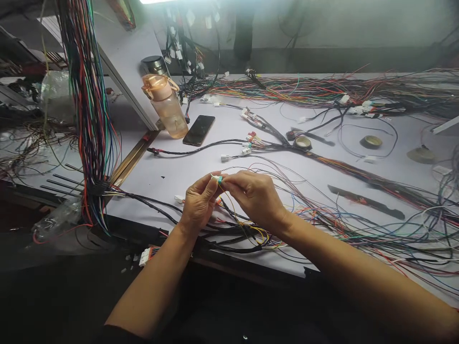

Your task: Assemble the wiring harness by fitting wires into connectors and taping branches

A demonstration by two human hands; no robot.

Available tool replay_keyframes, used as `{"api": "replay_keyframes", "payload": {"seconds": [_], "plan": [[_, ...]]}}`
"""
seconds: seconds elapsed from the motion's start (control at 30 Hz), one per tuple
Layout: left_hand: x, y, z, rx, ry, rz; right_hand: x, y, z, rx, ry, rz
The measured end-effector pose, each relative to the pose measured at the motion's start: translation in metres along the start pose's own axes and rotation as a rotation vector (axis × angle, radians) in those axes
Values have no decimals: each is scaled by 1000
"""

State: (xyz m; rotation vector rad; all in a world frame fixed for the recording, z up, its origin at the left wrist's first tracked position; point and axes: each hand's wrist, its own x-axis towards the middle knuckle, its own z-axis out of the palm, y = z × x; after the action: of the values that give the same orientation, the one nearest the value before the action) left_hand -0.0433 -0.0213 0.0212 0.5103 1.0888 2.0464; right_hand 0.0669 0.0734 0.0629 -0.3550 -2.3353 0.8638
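Note:
A small white and green connector [218, 179] is pinched in my left hand [199, 200], above the front part of the white table. My right hand [253, 193] meets it from the right, thumb and forefinger closed at the connector's green end; any wire between those fingertips is too small to make out. Thin wires, one of them yellow [233, 206], run down from the connector. Below both hands lies a black-wrapped wire harness [236, 247] along the table's front edge.
A bottle [168, 112] and a phone [199, 130] stand and lie at the back left. Hanging wire bundles [86, 95] are at the left. Taped harnesses [333, 165], tape rolls [302, 143] and a dark flat strip [366, 201] lie right. Loose wires [279, 91] line the back.

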Motion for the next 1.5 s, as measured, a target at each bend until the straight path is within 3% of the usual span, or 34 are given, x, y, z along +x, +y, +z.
{"api": "replay_keyframes", "payload": {"seconds": [0.2,0.43,0.77,0.97,1.03,1.1,1.23,1.33,1.5], "plan": [[0,-2,1,-36,-15,-60,-2,0,-7,-140,-97,28],[2,2,0,-96,55,-114,-15,9,-3,-117,8,-6],[4,1,1,-64,97,-104,-13,10,-4,-219,-55,9],[7,1,0,-98,122,-117,-27,21,-4,-386,-227,-6],[8,1,-1,-108,152,-120,-30,29,-13,-331,-204,-24],[9,2,-1,-120,173,-125,-29,40,-27,-234,-93,-27],[10,3,0,-138,213,-163,-7,72,-54,-214,68,45],[11,4,1,-146,268,-190,21,103,-59,-284,35,142],[13,6,0,-130,384,-238,56,145,-42,-472,-38,159]]}}
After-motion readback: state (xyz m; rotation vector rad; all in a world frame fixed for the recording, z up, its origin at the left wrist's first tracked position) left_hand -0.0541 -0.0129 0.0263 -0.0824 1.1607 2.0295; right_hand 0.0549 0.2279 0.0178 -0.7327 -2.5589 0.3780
